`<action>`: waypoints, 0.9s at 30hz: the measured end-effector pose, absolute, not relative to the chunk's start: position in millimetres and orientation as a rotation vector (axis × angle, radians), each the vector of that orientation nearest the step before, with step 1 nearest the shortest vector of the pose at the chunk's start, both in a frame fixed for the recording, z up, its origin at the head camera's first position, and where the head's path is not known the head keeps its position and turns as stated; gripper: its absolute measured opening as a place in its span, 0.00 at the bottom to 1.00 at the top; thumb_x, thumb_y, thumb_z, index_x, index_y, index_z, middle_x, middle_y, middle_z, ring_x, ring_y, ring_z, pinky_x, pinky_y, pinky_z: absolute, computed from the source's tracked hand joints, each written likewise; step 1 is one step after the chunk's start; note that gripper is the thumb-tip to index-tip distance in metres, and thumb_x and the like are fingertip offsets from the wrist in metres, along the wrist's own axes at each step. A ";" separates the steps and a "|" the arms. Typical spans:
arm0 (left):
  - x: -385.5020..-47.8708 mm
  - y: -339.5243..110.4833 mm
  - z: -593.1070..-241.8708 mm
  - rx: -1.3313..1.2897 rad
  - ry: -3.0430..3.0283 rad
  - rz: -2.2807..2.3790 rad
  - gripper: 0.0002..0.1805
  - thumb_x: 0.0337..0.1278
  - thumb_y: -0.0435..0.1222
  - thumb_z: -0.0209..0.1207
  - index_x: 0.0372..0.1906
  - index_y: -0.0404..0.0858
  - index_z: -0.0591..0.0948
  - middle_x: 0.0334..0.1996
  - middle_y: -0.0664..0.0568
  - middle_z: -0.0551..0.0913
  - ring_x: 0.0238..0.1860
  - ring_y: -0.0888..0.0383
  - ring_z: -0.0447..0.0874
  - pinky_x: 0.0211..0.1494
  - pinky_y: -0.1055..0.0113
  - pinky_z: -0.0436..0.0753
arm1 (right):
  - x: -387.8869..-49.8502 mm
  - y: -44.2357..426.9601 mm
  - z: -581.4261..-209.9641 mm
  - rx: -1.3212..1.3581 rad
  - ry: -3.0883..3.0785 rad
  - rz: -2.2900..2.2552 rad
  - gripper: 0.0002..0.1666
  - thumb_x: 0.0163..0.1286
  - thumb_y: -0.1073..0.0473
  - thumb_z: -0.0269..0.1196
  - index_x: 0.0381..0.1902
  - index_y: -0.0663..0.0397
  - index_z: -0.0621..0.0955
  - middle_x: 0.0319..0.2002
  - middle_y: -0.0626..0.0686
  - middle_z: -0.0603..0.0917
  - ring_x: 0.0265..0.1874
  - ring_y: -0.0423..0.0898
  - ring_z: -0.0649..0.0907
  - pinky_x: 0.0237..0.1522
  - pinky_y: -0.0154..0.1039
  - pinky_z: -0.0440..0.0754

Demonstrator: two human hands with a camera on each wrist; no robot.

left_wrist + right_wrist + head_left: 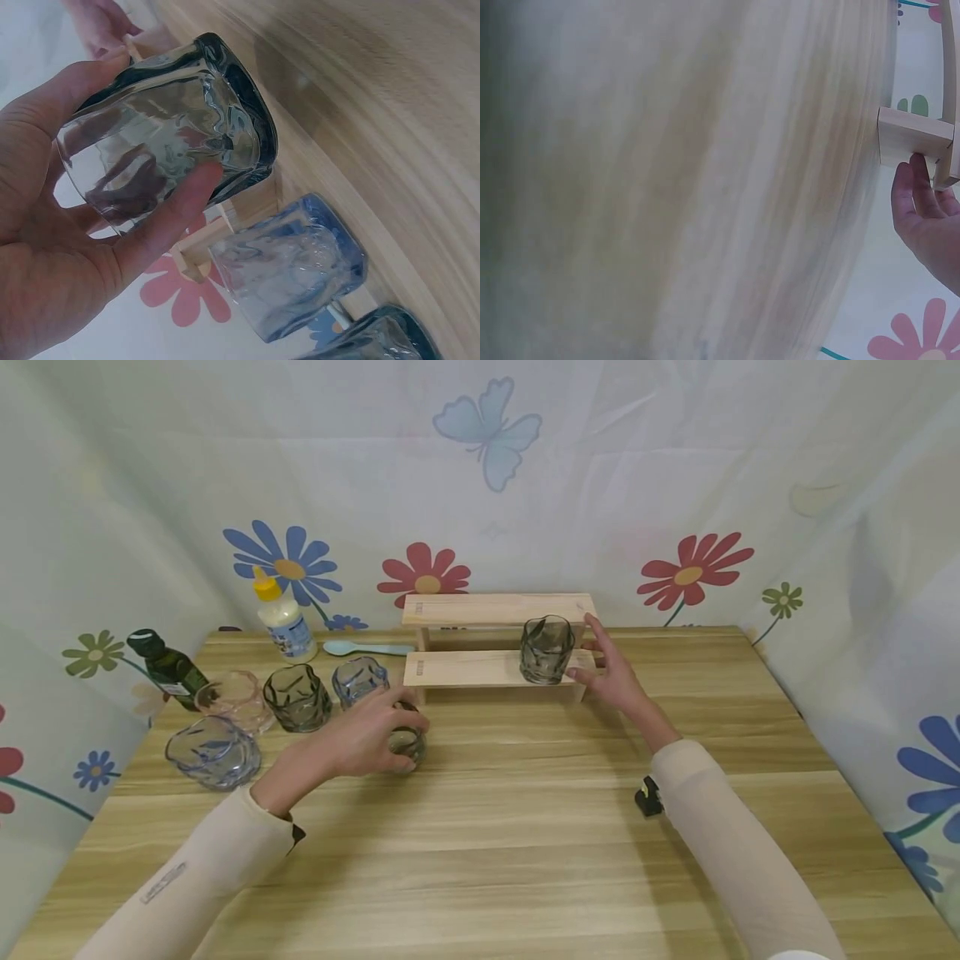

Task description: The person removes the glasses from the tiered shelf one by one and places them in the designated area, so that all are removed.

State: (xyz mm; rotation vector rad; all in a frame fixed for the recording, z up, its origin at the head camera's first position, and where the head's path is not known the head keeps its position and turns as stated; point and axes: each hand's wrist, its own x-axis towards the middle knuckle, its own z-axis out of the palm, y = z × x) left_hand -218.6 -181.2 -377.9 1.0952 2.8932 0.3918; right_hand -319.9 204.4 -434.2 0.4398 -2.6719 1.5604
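Observation:
My left hand [367, 735] grips a smoky grey-green drinking glass [172, 142], thumb on one side and fingers on the other. In the left wrist view, this glass lies tilted across the picture. My right hand [618, 672] touches the right end of a two-step wooden shelf [465, 668], its fingers fairly straight against the side panel [911, 135]. The thumb is close to another smoky grey glass [547, 650], which stands upright on the lower step. Whether the thumb touches that glass, I cannot tell.
Left of the shelf stand a blue-tinted glass [360, 681], a dark glass [297, 697], a pinkish glass [236, 702] and a pale blue glass [213, 752]. Behind them are a green bottle [168, 668], a yellow-capped bottle [287, 622] and a light blue spoon [367, 648]. A small black object [648, 797] lies beside the right sleeve.

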 end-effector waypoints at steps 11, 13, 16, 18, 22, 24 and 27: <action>-204.9 -203.2 -385.7 1.011 2.924 0.413 0.24 0.43 0.42 0.78 0.50 0.45 0.86 0.57 0.37 0.76 0.56 0.37 0.76 0.55 0.39 0.76 | -328.1 208.1 -444.2 0.435 -2.676 1.544 0.56 0.69 0.65 0.65 0.81 0.34 0.45 0.71 0.70 0.65 0.65 0.72 0.71 0.61 0.67 0.72; -202.9 -206.9 -387.0 0.993 2.928 0.419 0.24 0.42 0.42 0.78 0.50 0.45 0.86 0.57 0.37 0.76 0.56 0.37 0.77 0.56 0.39 0.76 | -328.1 208.0 -444.2 0.437 -2.677 1.545 0.56 0.69 0.65 0.64 0.81 0.33 0.45 0.71 0.70 0.65 0.64 0.72 0.71 0.60 0.67 0.73; -199.7 -213.2 -388.6 0.959 2.940 0.422 0.24 0.42 0.41 0.78 0.50 0.44 0.86 0.57 0.37 0.76 0.56 0.36 0.77 0.56 0.37 0.76 | -327.6 208.1 -443.6 0.436 -2.678 1.550 0.56 0.69 0.65 0.65 0.81 0.32 0.45 0.71 0.69 0.65 0.64 0.72 0.71 0.60 0.67 0.73; -197.9 -218.1 -389.5 0.934 2.951 0.426 0.24 0.42 0.41 0.78 0.50 0.44 0.86 0.57 0.37 0.76 0.55 0.36 0.77 0.55 0.37 0.76 | -328.0 208.2 -443.9 0.440 -2.677 1.551 0.56 0.69 0.65 0.64 0.81 0.33 0.45 0.72 0.69 0.65 0.64 0.72 0.71 0.60 0.67 0.72; -194.9 -227.8 -390.6 0.898 2.973 0.436 0.24 0.42 0.41 0.78 0.50 0.44 0.86 0.58 0.35 0.76 0.56 0.34 0.76 0.54 0.36 0.76 | -328.3 209.0 -444.4 0.436 -2.675 1.549 0.56 0.70 0.65 0.64 0.81 0.35 0.44 0.71 0.69 0.65 0.64 0.72 0.71 0.60 0.67 0.72; -193.8 -232.8 -391.2 0.879 2.977 0.443 0.25 0.43 0.40 0.78 0.50 0.43 0.86 0.58 0.35 0.75 0.56 0.33 0.76 0.54 0.35 0.75 | -328.0 209.2 -444.3 0.435 -2.676 1.549 0.55 0.70 0.65 0.64 0.81 0.35 0.44 0.71 0.70 0.65 0.63 0.73 0.71 0.60 0.67 0.72; -192.5 -240.2 -392.5 0.833 2.973 0.462 0.25 0.43 0.40 0.77 0.52 0.42 0.86 0.60 0.34 0.75 0.58 0.30 0.75 0.54 0.33 0.74 | -327.0 208.8 -444.4 0.451 -2.665 1.550 0.55 0.69 0.64 0.64 0.81 0.34 0.45 0.71 0.71 0.65 0.62 0.74 0.72 0.60 0.68 0.72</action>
